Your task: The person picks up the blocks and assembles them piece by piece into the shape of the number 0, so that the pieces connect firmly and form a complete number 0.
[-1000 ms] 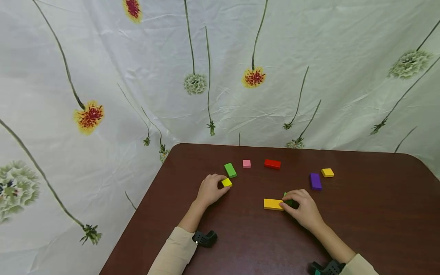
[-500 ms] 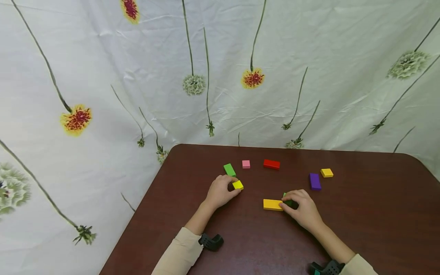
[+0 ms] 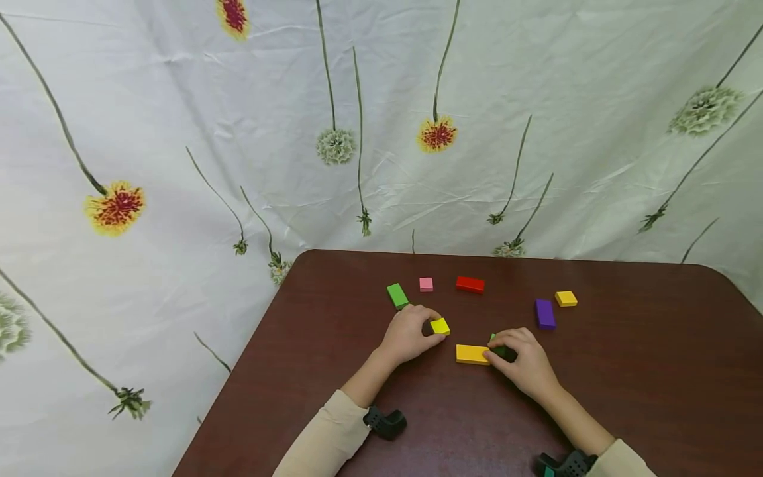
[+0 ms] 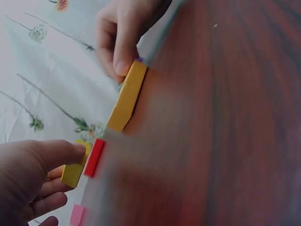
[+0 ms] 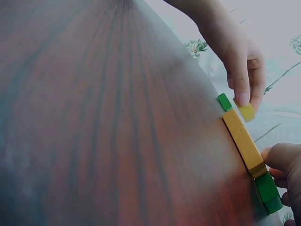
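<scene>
My left hand (image 3: 411, 336) pinches a small yellow block (image 3: 440, 326) between thumb and fingers, left of and beyond a longer orange-yellow block (image 3: 471, 354) on the table. In the left wrist view, that yellow block (image 4: 73, 172) is held with the thumb on its face. The right hand (image 3: 530, 364) grips a green block (image 5: 267, 188) at the right end of the orange-yellow one, its thumb right at that end. Most of the green block is hidden by the fingers in the head view.
A light green block (image 3: 398, 296) lies beyond the left hand. Along the back of the brown table (image 3: 644, 371) are a pink block (image 3: 426, 284) and a red block (image 3: 470, 285). Farther right lie a purple block (image 3: 545, 314) and another yellow block (image 3: 566, 299). Flowered cloth (image 3: 268, 99) hangs behind.
The left hand has carried the small yellow block rightward from beside the light green block, toward the orange-yellow block. My right hand has stayed in place.
</scene>
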`<control>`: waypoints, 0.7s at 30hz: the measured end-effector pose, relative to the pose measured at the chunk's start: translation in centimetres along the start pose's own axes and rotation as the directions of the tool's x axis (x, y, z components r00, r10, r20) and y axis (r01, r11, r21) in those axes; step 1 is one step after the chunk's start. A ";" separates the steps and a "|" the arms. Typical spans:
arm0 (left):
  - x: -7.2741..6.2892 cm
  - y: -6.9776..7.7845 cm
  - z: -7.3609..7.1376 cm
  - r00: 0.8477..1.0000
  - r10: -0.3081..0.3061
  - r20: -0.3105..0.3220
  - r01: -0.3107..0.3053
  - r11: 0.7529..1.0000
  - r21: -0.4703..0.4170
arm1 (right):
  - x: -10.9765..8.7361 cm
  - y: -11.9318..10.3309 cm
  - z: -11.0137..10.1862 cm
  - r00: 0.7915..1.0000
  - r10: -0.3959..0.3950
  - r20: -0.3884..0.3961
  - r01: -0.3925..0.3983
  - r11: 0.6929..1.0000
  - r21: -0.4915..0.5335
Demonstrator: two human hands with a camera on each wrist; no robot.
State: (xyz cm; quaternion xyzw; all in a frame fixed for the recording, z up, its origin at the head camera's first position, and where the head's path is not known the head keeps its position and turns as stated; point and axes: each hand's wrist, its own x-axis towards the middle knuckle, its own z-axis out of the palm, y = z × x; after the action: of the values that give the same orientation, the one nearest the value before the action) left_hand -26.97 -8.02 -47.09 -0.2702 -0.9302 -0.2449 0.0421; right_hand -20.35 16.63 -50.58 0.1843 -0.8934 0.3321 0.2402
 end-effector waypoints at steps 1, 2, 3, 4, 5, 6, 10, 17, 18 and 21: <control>0.0 0.1 0.2 1.000 0.004 0.004 -0.004 1.000 0.004 | 0.0 0.0 0.0 1.000 0.000 0.000 0.000 1.000 -0.001; 0.0 0.2 0.3 1.000 0.006 0.010 -0.006 1.000 0.010 | 0.0 0.0 0.0 1.000 0.001 -0.001 -0.001 1.000 0.000; 0.0 0.3 0.4 1.000 0.008 0.014 -0.008 1.000 0.014 | 0.0 0.0 0.0 1.000 0.000 -0.001 0.000 1.000 0.000; 0.0 0.3 0.6 1.000 0.010 0.019 -0.010 1.000 0.020 | 0.0 0.1 0.0 1.000 0.000 -0.002 0.000 1.000 0.001; 0.0 0.4 0.7 1.000 0.012 0.022 -0.012 1.000 0.026 | 0.0 0.1 0.0 1.000 -0.001 -0.002 0.001 1.000 0.000; 0.0 0.4 0.8 1.000 0.015 0.023 -0.016 0.999 0.031 | 0.0 0.1 0.1 1.000 -0.002 -0.003 0.002 1.000 0.000; -0.1 0.4 1.0 0.999 0.021 0.038 -0.023 0.998 0.052 | -0.1 0.1 0.1 1.000 -0.004 -0.005 0.004 1.000 -0.001; -0.3 0.6 1.3 0.998 0.024 0.049 -0.026 0.998 0.052 | 0.0 0.1 0.1 1.000 -0.008 -0.008 0.008 1.000 -0.005; -0.3 0.6 1.3 0.998 0.025 0.050 -0.028 0.998 0.051 | 0.0 0.1 0.1 1.000 -0.007 -0.007 0.007 1.000 -0.005; -0.4 0.7 1.4 0.998 0.020 0.057 -0.023 0.999 0.049 | -0.1 0.1 0.1 1.000 -0.002 -0.004 0.002 1.000 -0.006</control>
State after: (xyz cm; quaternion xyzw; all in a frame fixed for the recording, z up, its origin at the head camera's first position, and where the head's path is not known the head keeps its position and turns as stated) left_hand -26.21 -7.01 -48.10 -0.2859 -0.9338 -0.2137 0.0250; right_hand -20.36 16.59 -50.74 0.1837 -0.8936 0.3296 0.2430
